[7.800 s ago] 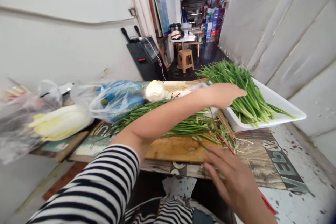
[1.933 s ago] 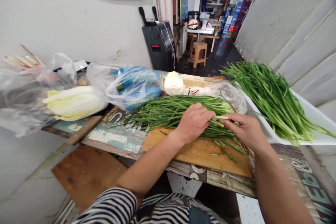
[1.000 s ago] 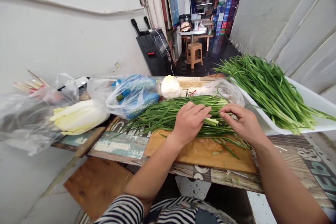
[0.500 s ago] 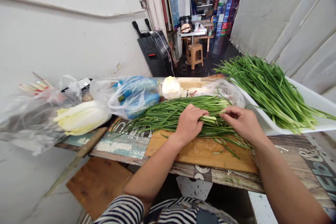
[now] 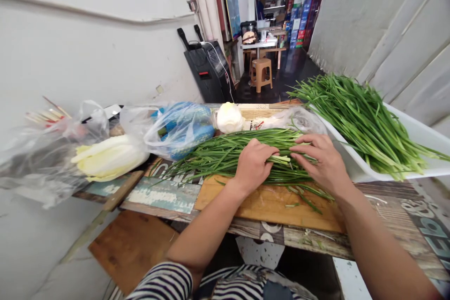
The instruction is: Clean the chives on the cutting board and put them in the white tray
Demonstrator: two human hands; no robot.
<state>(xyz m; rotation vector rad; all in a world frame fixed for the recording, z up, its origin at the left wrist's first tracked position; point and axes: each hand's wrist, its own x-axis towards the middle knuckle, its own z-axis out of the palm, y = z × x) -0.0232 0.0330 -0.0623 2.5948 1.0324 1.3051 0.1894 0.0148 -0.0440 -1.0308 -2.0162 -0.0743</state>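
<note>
"What's in your left hand (image 5: 253, 163)?"
"A small bunch of green stalks (image 5: 282, 160). My fingers (image 5: 270, 151) are curled round it, the pale ends poking out to the right."
"And your right hand (image 5: 324, 159)?"
"Just beside those ends, fingers bent and a little parted. I can't tell whether they pinch a stem."
"The other stalks?"
"One loose pile (image 5: 214, 154) lies beneath my hands, partly over the wooden board (image 5: 270, 206) on the counter (image 5: 158, 195); another heap (image 5: 358, 126) fills the white tray (image 5: 418, 126) to my right."
</note>
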